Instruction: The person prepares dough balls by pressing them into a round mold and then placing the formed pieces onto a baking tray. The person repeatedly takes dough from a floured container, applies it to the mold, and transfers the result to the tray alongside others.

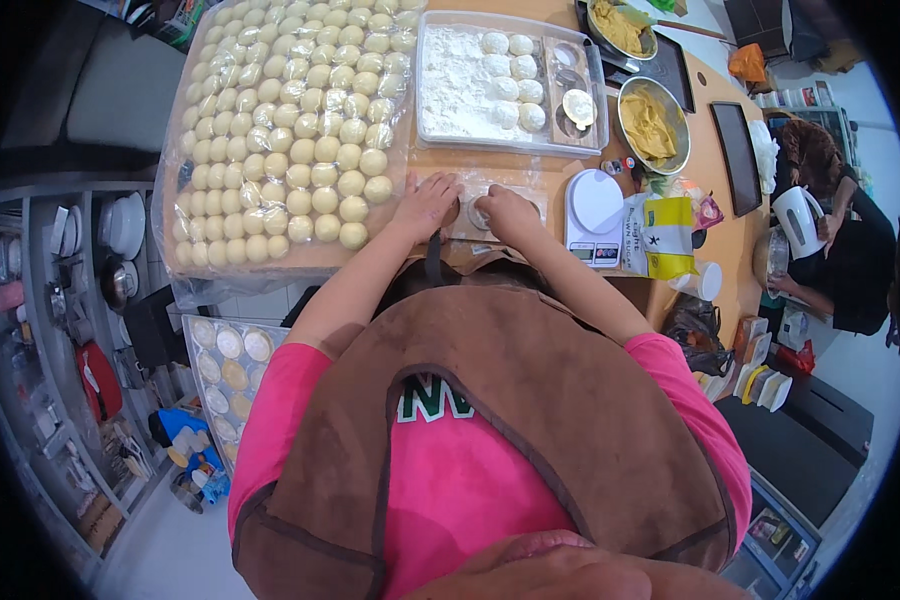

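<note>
My left hand [428,206] lies palm down at the table's near edge, fingers stretched out. Under its fingertips shows part of a rounded brown thing, too covered to name. Close beside it, my right hand [508,213] has its fingers bent and pressed together at a flat, pale piece of dough [473,208]. That dough rests on a small floury work board [523,192]. Beyond my hands stands a clear tray [511,147] with white flour [453,90], several floured dough balls [505,90] and a wooden mould [562,58] bearing a filled pale round.
Rows of dough balls [300,150] under clear plastic cover the left side. On the right are a bowl of yellow dough [653,125], a white scale [597,205], a yellow-white bag [668,237] and dark baking trays [736,158]. Another person holds a white kettle [798,220].
</note>
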`<state>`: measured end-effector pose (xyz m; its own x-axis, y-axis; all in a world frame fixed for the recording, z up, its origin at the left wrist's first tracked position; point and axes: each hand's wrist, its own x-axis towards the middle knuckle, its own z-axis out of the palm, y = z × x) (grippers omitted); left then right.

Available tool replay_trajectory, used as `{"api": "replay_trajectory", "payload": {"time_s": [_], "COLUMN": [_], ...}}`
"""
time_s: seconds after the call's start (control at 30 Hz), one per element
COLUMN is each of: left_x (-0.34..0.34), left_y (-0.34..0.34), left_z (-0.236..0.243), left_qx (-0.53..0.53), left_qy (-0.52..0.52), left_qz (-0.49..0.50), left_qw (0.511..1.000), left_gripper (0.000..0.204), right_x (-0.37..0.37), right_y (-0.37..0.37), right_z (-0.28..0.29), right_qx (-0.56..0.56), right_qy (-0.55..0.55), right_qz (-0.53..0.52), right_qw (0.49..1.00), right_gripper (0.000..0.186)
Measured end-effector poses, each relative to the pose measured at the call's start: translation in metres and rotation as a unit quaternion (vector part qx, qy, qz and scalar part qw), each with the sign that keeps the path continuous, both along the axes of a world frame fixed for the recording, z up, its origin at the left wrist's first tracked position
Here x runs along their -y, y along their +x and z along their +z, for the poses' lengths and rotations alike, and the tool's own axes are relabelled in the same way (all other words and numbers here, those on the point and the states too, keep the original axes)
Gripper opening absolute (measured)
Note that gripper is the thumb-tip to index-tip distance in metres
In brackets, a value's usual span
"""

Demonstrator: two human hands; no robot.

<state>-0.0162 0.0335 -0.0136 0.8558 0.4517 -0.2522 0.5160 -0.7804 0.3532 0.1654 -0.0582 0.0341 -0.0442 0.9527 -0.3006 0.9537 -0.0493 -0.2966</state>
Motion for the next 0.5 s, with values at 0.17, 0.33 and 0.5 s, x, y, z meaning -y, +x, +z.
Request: {"api": "replay_trajectory", "payload": {"time_s": [0.17, 0.33, 0.5], "left_x": [-0.001, 0.000, 0.001], "left_y": [0.001, -0.001, -0.001], "left_z": [0.012, -0.001, -0.009], "left_qx": [-0.020, -0.009, 0.009], "left_qy": [-0.020, -0.012, 0.009], "left_qz": [0.001, 0.003, 0.008], "left_qw": [1.000, 1.000, 1.000], "left_gripper": [0.085, 0.075, 0.070], "right_x": [-0.004, 0.002, 0.007], "right_y": [0.019, 0.028, 0.012], "right_z": [0.032, 0.029, 0.014], "right_qx": [-0.090, -0.064, -0.043], "right_qy": [0.052, 0.045, 0.005], "right_qz": [-0.044, -0.070, -0.015], "right_qw": [0.994, 0.994, 0.999], "right_gripper": [0.029, 0.031, 0.026]}}
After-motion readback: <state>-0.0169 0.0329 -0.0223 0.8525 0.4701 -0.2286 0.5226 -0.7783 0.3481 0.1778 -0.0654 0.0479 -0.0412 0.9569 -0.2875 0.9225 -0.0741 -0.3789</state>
